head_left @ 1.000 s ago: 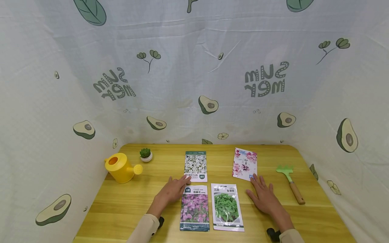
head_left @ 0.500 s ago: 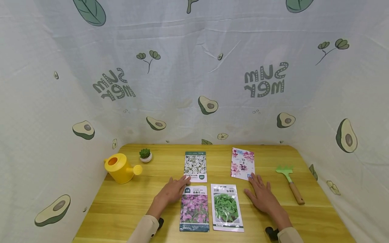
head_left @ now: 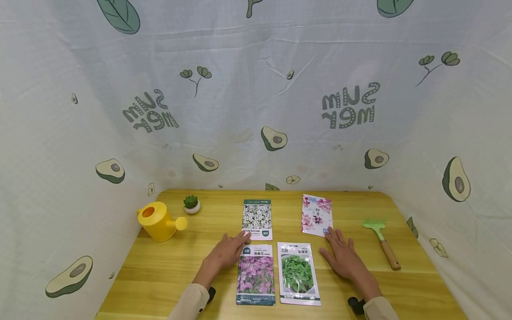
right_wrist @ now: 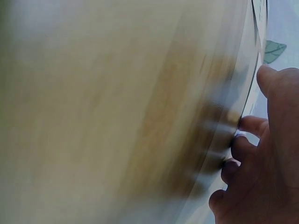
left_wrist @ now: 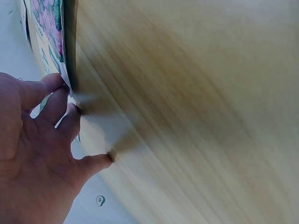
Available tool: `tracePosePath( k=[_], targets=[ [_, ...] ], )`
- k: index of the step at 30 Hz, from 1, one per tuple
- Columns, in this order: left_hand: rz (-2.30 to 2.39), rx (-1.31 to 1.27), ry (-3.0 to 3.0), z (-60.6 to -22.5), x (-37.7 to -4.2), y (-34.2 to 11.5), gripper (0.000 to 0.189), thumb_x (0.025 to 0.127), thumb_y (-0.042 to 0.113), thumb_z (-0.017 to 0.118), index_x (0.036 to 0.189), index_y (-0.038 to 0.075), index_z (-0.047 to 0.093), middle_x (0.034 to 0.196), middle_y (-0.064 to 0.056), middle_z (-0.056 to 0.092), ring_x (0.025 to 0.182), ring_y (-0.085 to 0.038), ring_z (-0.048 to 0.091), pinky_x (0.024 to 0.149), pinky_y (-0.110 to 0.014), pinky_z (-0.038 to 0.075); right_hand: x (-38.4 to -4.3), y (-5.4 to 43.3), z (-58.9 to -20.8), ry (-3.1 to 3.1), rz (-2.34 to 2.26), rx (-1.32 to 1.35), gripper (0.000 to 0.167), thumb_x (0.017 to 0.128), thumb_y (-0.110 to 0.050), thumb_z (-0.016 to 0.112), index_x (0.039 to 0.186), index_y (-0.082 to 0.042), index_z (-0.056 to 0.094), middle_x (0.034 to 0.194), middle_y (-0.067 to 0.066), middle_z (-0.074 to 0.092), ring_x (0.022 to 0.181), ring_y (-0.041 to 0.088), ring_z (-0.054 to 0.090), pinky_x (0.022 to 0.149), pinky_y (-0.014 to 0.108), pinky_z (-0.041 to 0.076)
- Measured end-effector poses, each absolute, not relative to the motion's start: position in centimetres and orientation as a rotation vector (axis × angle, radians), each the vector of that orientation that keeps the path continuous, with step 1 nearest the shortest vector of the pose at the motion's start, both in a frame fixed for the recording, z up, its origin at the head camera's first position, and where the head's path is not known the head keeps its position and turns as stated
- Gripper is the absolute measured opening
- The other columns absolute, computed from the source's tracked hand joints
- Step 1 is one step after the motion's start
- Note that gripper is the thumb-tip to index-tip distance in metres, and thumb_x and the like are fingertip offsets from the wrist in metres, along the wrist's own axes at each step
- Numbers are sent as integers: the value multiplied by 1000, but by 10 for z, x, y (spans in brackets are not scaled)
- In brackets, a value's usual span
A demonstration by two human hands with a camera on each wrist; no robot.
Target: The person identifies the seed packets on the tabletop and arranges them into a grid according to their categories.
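My left hand [head_left: 225, 254] lies beside the seed packets in the head view. Its fingertips rest on the lower left corner of the white-flower seed packet [head_left: 257, 217], and its thumb meets the upper left of the purple-flower seed packet [head_left: 256, 274]. With fingers extended, my right hand [head_left: 345, 258] touches the lower right corner of the pink-blossom seed packet [head_left: 317, 214], which lies slightly turned. A green-leaf seed packet [head_left: 298, 273] lies between the hands. The left wrist view shows the left hand [left_wrist: 42, 135] at a packet edge; in the right wrist view the fingertips meet the table.
A yellow watering can [head_left: 158, 222] and a small potted succulent [head_left: 192, 203] stand at the left of the wooden table [head_left: 180, 266]. A green hand rake [head_left: 382, 242] with a wooden handle lies at the right. A patterned cloth [head_left: 224, 102] hangs behind.
My right hand has moved a little to the left, and the pink-blossom seed packet has slid left under its fingertips. The left hand and the other packets look unchanged.
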State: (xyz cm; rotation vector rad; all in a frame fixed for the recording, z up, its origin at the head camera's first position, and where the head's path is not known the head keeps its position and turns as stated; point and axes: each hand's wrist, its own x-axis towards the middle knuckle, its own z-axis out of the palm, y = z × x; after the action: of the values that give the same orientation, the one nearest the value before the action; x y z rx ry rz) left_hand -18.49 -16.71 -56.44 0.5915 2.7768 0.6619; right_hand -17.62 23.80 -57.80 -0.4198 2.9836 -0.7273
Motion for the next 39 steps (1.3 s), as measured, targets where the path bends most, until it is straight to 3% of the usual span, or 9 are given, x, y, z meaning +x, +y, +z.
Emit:
tracePosePath(
  k=[39],
  targets=[
    [691,599,2792,-566,-183,-167,44,115,13,49,157,11,57,167,-11,48,155,-32,45,127,-71,21,-187,216,-577,2963,-789,-517,64,110,-30,61,158,10,44,170,32,31,157,59,22,119,86,7]
  ],
)
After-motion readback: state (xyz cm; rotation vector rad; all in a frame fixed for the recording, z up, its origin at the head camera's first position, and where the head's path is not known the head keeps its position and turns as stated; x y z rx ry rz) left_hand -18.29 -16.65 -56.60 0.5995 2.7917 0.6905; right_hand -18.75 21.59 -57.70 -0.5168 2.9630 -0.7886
